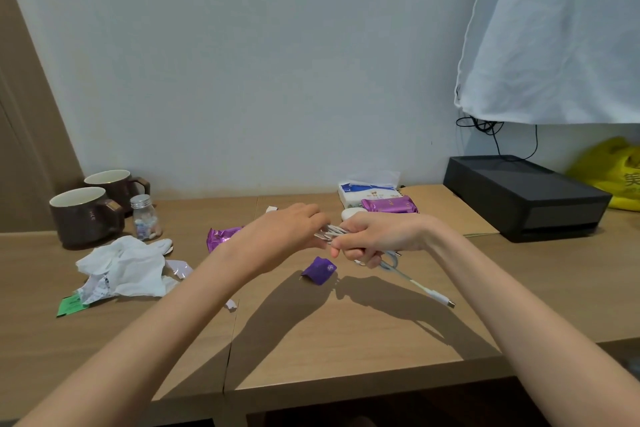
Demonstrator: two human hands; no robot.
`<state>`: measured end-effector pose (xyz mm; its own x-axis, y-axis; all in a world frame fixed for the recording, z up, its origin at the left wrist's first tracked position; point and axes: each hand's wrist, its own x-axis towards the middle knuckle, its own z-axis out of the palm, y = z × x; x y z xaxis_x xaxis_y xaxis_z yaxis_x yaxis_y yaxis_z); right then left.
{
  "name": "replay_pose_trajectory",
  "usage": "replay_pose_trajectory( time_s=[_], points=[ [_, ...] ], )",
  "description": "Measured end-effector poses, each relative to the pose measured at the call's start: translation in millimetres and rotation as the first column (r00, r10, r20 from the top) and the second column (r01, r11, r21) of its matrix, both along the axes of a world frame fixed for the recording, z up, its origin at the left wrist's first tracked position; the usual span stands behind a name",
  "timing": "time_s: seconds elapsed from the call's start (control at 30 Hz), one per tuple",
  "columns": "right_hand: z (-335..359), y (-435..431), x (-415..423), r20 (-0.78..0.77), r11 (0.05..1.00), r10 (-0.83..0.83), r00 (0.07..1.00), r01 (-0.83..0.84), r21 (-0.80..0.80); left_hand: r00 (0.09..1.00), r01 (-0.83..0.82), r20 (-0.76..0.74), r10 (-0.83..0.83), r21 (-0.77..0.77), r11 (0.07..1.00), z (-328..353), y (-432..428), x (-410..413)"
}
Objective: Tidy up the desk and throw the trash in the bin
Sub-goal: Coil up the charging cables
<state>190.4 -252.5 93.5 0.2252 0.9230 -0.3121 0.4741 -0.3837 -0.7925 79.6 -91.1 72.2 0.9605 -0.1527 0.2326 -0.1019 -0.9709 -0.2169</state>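
- Right hand [374,239] fisted around a bundled white charging cable [391,262], raised above the light wood counter [346,340]; fingers clamped on the coils.
- Cable loops stick out of the fist toward the left hand [289,229]; left fingers [317,218] pinch those loops, closed on the same cable.
- Loose cable tail runs down-right from the right fist, plug end [446,302] near or on the counter; cannot tell if it touches.
- Small crumpled purple wrapper [320,270] lies on the counter just below the two hands, apart from the fingers.
- Second purple foil wrapper [220,236] sits behind the left wrist, partly hidden.
- Crumpled white tissue and paper pile [126,265] left of the left forearm, green paper scrap [71,305] at its near edge.
- Two dark brown ceramic mugs [86,215] far left by the wall, small clear glass jar with metal lid [145,218] just beside them.
- White-and-blue tissue pack [369,191] and purple snack pack [389,205] behind the right hand.
- Black box-shaped device [526,198] at right, yellow plastic bag [613,177] beyond it.
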Motion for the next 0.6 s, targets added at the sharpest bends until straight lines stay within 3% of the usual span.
replay_pose_trajectory(
  time_s=[0.17, 0.33, 0.47, 0.6],
  points=[
    [-6, 3, 1, 0.043, 1.000, -0.018, 0.999, 0.017, 0.020, 1.000, 0.008, -0.029, -0.008, -0.007, 1.000, -10, -1, 3],
    [-10, 2, 6, 0.288, 0.995, -0.052, 0.956, 0.024, 0.101, 0.997, -0.076, -0.025, 0.074, -0.093, 0.993, -15, 8, 1],
    [-18, -1, 11, 0.293, 0.978, -0.148, 0.945, 0.094, 0.189, 0.991, -0.127, -0.058, 0.119, -0.169, 0.977, -21, 19, -3],
    [-17, 4, 10, 0.362, 0.971, -0.133, 0.923, 0.049, 0.233, 0.985, -0.113, -0.161, 0.067, -0.298, 0.948, -21, 17, 1]
  ],
)
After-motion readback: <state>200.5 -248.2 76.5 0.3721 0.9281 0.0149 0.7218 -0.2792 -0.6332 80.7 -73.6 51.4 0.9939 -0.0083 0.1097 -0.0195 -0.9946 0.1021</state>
